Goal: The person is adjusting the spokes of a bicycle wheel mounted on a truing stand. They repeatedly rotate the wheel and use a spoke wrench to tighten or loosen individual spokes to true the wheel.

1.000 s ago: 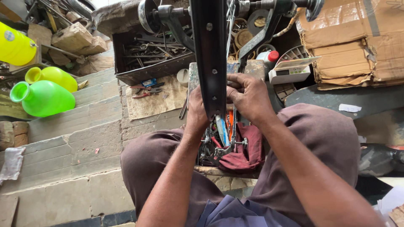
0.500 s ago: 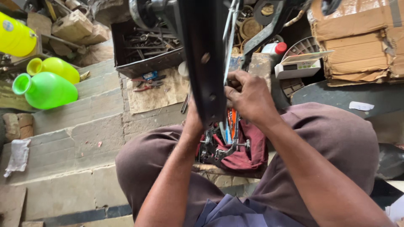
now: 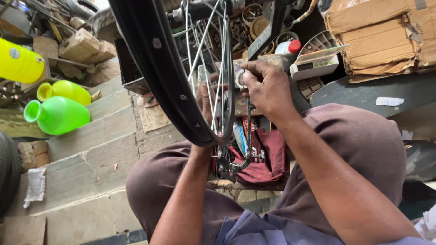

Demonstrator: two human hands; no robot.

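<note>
A bicycle wheel (image 3: 181, 90) stands on edge above the person's lap, its black rim sweeping from 11 o'clock down to the centre, silver spokes (image 3: 206, 59) fanning up toward 12 o'clock. Half a second ago the rim showed edge-on as a narrow dark bar; now it has swung so its side and the spokes face the camera, and the view sits closer. The right hand (image 3: 268, 88) has stayed at the wheel, just right of the spokes; its fingers (image 3: 250, 72) are curled tight around a small pale part at the rim, though what it is cannot be made out. The left hand (image 3: 206, 97) lies behind the spokes, half hidden, so whether its fingers are spread or closed cannot be told.

Below the rim, at 6 o'clock, a red cloth (image 3: 268, 159) with metal tools (image 3: 236, 161) rests between the knees, partly covered by the wheel. At 9 o'clock lie a green jug (image 3: 59, 115) and a yellow jug (image 3: 66, 90) on concrete steps (image 3: 81, 154). At 2 o'clock sits crumpled cardboard (image 3: 381, 36), cut off by the frame's edge.
</note>
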